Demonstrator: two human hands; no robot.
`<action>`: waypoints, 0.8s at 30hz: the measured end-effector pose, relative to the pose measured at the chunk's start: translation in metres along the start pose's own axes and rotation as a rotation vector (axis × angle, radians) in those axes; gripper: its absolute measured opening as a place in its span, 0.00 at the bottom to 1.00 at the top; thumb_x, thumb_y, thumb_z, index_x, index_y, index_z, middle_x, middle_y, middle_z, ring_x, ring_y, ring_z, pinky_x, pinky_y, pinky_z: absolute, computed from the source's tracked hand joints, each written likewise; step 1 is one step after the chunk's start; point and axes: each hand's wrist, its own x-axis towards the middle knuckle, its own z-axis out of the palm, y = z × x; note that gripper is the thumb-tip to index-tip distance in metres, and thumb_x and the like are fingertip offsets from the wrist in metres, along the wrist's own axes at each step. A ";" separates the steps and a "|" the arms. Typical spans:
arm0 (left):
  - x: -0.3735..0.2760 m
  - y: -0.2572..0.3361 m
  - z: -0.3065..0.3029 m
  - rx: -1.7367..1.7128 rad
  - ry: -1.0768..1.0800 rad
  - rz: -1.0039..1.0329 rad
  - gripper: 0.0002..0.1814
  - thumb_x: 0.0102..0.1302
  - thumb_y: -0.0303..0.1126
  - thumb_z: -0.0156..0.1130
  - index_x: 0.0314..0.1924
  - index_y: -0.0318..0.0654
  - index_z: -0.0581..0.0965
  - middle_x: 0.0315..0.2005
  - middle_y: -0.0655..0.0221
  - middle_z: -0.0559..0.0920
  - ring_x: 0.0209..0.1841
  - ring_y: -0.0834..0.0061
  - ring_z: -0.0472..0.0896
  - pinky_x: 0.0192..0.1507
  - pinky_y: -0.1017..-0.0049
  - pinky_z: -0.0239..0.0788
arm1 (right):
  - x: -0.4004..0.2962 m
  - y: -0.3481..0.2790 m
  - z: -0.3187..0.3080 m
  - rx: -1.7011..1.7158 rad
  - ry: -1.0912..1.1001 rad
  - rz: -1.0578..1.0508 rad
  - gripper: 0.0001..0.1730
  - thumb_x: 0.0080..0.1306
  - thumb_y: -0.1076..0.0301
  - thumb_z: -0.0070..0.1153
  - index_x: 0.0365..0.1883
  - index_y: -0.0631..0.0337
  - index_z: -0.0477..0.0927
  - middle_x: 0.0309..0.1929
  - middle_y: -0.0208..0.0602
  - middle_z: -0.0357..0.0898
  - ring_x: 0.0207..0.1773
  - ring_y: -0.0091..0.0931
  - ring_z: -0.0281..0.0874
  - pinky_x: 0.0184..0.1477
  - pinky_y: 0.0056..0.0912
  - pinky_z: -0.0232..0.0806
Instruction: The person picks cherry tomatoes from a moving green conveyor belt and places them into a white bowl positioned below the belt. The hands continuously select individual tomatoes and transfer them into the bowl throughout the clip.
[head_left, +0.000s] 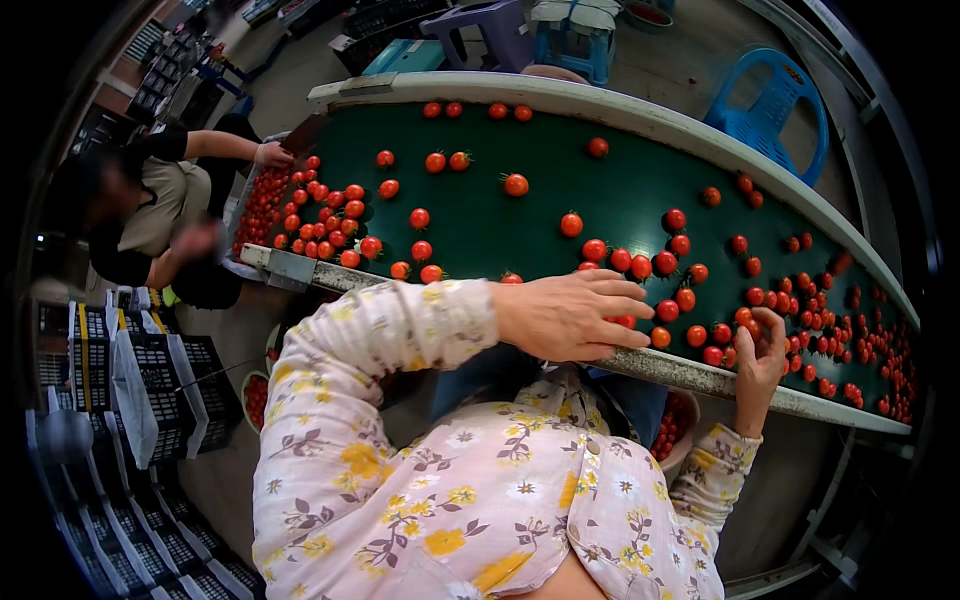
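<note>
Many small red and orange-red cherry tomatoes (515, 184) lie on a green conveyor belt (480, 217) with pale rails. My left hand (574, 315) reaches over the near rail, palm down with its fingers apart, above a few tomatoes partly hidden beneath it; whether it touches them is unclear. At the near edge on the right, my right hand (761, 349) has its thumb and forefinger curved around an orange-red tomato (744, 316). Loose tomatoes lie close about both hands. They are densest at the belt's right end and in a cluster (330, 217) at its left end.
A co-worker's hand (274, 154) is at a lined crate of tomatoes (259, 206) at the belt's left end. Black crates (150, 382) stand lower left. A basin of tomatoes (679, 427) sits below the near rail (675, 373). Beyond the belt are a blue plastic chair (772, 112) and stools (484, 34).
</note>
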 end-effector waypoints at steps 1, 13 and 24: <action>0.015 -0.006 0.011 0.014 -0.014 0.035 0.21 0.68 0.40 0.54 0.60 0.48 0.72 0.62 0.59 0.67 0.68 0.58 0.59 0.69 0.56 0.47 | -0.007 0.001 -0.003 0.054 0.032 0.000 0.14 0.65 0.77 0.52 0.49 0.63 0.71 0.41 0.27 0.72 0.39 0.16 0.71 0.44 0.18 0.66; 0.086 -0.075 0.045 0.317 0.082 -0.047 0.28 0.64 0.53 0.52 0.60 0.51 0.72 0.63 0.61 0.66 0.68 0.61 0.58 0.70 0.54 0.38 | -0.014 0.017 -0.026 -0.203 0.173 -0.155 0.14 0.63 0.79 0.53 0.48 0.64 0.73 0.46 0.31 0.70 0.45 0.20 0.70 0.48 0.21 0.65; 0.024 -0.110 -0.007 0.471 0.086 -0.568 0.30 0.69 0.50 0.49 0.67 0.48 0.63 0.68 0.58 0.61 0.71 0.55 0.54 0.71 0.56 0.39 | -0.012 0.021 -0.046 -0.207 0.199 -0.180 0.15 0.62 0.79 0.55 0.48 0.64 0.74 0.48 0.33 0.69 0.46 0.21 0.72 0.49 0.22 0.67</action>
